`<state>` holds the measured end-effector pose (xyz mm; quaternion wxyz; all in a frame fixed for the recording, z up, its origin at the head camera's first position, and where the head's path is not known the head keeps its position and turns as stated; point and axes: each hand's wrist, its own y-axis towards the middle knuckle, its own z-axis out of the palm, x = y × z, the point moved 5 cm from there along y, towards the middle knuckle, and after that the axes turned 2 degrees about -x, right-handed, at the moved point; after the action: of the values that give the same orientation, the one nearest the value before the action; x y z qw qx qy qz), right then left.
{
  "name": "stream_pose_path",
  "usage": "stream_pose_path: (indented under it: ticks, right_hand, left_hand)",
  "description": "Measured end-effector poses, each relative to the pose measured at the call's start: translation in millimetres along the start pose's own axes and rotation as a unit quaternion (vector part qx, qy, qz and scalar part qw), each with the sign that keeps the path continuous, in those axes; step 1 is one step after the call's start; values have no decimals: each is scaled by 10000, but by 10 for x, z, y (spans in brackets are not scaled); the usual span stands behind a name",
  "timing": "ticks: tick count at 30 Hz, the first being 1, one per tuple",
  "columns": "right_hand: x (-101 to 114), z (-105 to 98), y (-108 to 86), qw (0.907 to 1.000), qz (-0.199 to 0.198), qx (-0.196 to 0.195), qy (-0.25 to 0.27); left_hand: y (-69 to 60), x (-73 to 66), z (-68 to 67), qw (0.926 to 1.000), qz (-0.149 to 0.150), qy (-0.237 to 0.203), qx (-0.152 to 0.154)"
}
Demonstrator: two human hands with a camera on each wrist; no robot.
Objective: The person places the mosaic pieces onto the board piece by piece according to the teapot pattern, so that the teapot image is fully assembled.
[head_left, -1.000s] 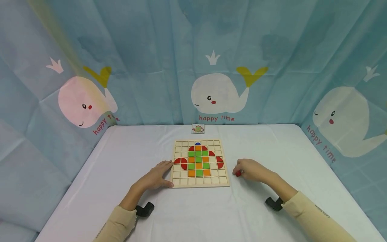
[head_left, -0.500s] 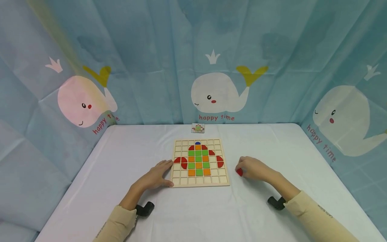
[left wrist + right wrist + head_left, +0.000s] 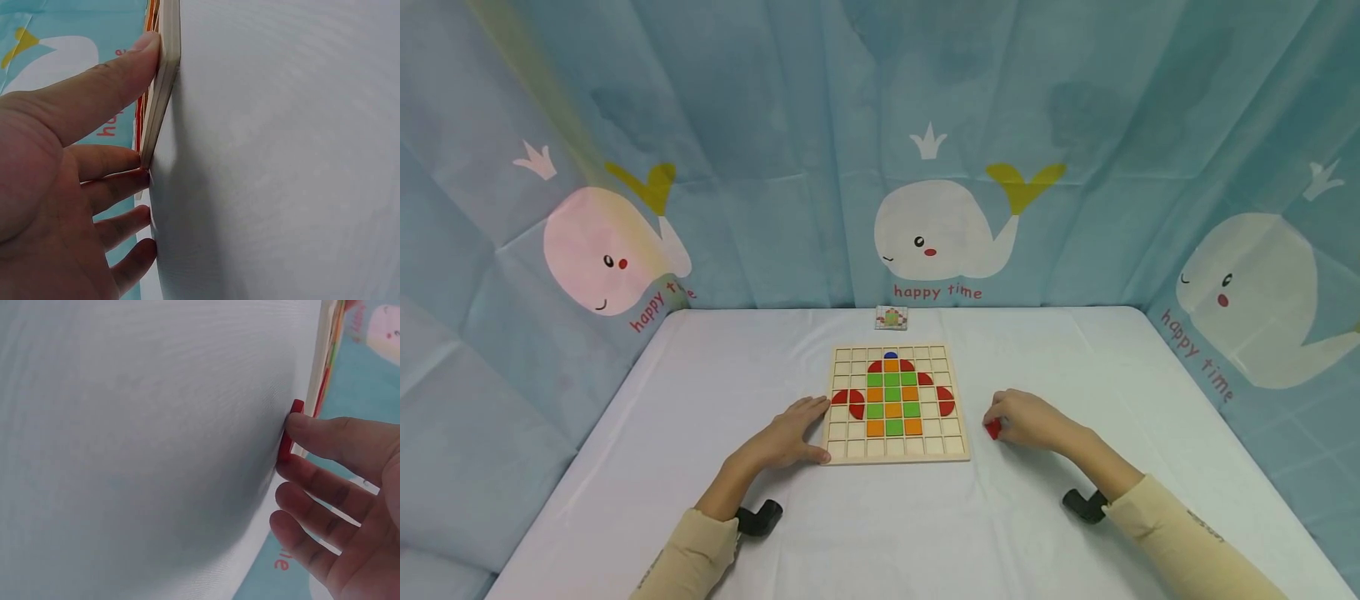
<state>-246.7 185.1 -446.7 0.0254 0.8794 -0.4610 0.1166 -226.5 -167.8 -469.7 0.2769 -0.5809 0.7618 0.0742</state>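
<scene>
A square wooden grid board (image 3: 895,450) lies on the table, with green, orange, red and blue pieces set in its cells. My left hand (image 3: 786,433) rests at the board's left edge, thumb at the near left corner and fingers extended. In the left wrist view the thumb (image 3: 106,87) touches the board's rim (image 3: 164,81). Just right of the board, my right hand (image 3: 1026,418) pinches a small red piece (image 3: 993,428) close to the tabletop. The right wrist view shows that red piece (image 3: 289,434) edge-on between thumb and fingertip, its full outline hidden.
A small picture card (image 3: 891,317) lies behind the board near the table's back edge. White cloth covers the table (image 3: 880,533). Blue curtains (image 3: 775,167) with whale prints hang at the back and both sides.
My right hand has shifted slightly right and away from me with the red piece, and more of the piece now shows. The left hand and the board look unmoved.
</scene>
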Motion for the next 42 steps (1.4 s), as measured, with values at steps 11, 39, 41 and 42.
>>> stream_pose_path:
  ticks: [11,39,41,42]
  right_hand:
    - [18,-11,12,10000,-12,-60,-29]
    - [580,42,544,9989,-396,102,239]
    - [600,48,566,9988,-411,126,220]
    - [608,51,577,9988,-422,134,209]
  left_hand:
    - [16,14,9,10000,12,0,2]
    - [11,-11,-1,9999,-117,-70,-21]
    - [10,-13,-9,9999,-93,-61,-27]
    - [10,-10,-13,9999,-87,-55,-28]
